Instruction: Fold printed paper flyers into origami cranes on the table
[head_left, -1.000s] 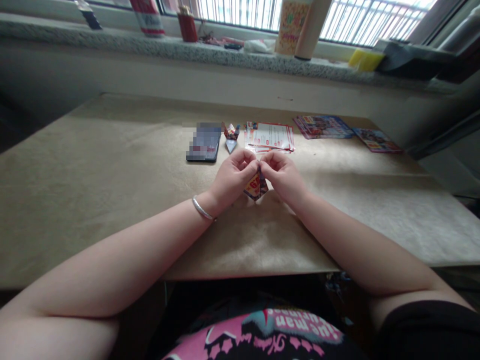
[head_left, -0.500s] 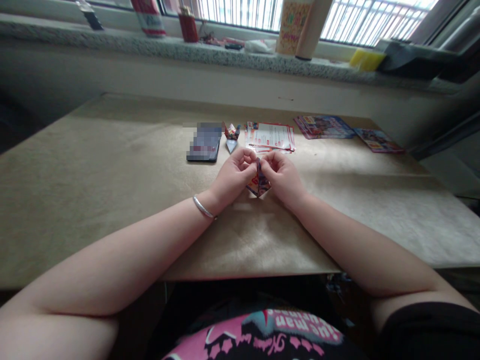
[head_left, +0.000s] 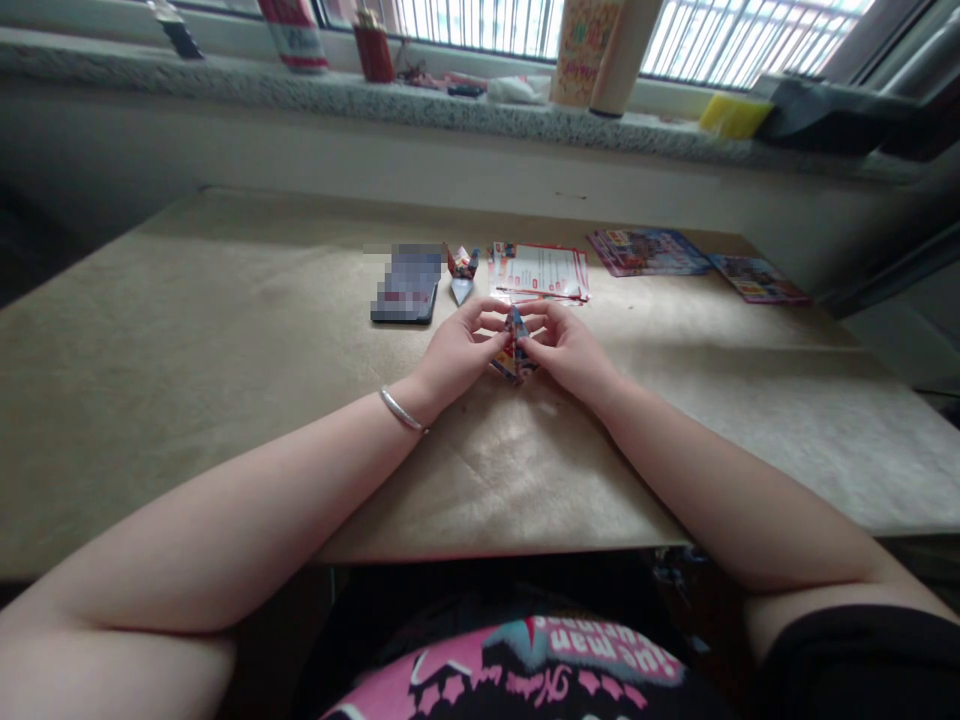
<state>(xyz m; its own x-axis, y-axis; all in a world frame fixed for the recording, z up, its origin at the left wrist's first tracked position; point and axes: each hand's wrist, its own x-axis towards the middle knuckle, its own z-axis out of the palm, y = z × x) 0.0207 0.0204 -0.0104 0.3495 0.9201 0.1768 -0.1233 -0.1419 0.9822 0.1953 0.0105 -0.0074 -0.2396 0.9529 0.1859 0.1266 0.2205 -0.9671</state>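
Note:
A small folded piece of printed paper [head_left: 514, 350], red, blue and white, is held between both hands over the middle of the brown table [head_left: 225, 330]. My left hand [head_left: 459, 350], with a silver bangle at the wrist, pinches its left side. My right hand [head_left: 570, 345] pinches its right side with fingertips close together. Most of the paper is hidden between the fingers. A finished folded paper figure [head_left: 462, 272] stands just beyond the hands.
A dark phone [head_left: 407, 285] lies left of the paper figure. Printed leaflets [head_left: 540, 272] lie behind the hands, with more leaflets [head_left: 646, 252] at the far right. The stone window sill [head_left: 420, 100] holds cups, boxes and a yellow sponge.
The hands have moved slightly away from me and lower toward the table, and the folded paper has turned so less of its face shows.

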